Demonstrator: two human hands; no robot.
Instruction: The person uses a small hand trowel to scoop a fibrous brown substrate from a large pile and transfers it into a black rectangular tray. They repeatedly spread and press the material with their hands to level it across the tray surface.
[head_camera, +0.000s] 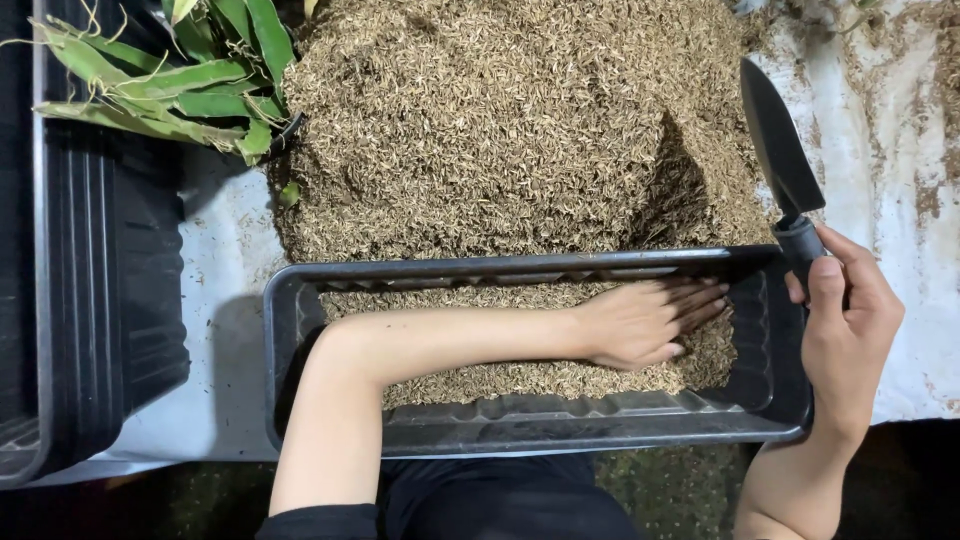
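- Head view: the left hand (645, 322) is lying flat and released, palm down, pressing on the husk filling (520, 375) inside the long black planter trough (300, 400), which is sitting at the near edge of the worktop (220, 300).
- The right hand (850, 325) is clenching the handle of a black trowel (780, 150), blade pointing away toward the far edge, just beside the trough's right end.
- A large husk heap (500, 130) is resting on the worktop, touching the trough's far wall.
- Risk, as I judge it: the trough is overhanging near the edge, so heavy pressing could be tipping it; the trowel blade, swinging back, could be scattering husk off the worktop.
- Count: one trough in use, one trowel, one heap, one green leafy plant (190, 90) at the far left corner, and one stack of black trays (80, 280) along the left edge.
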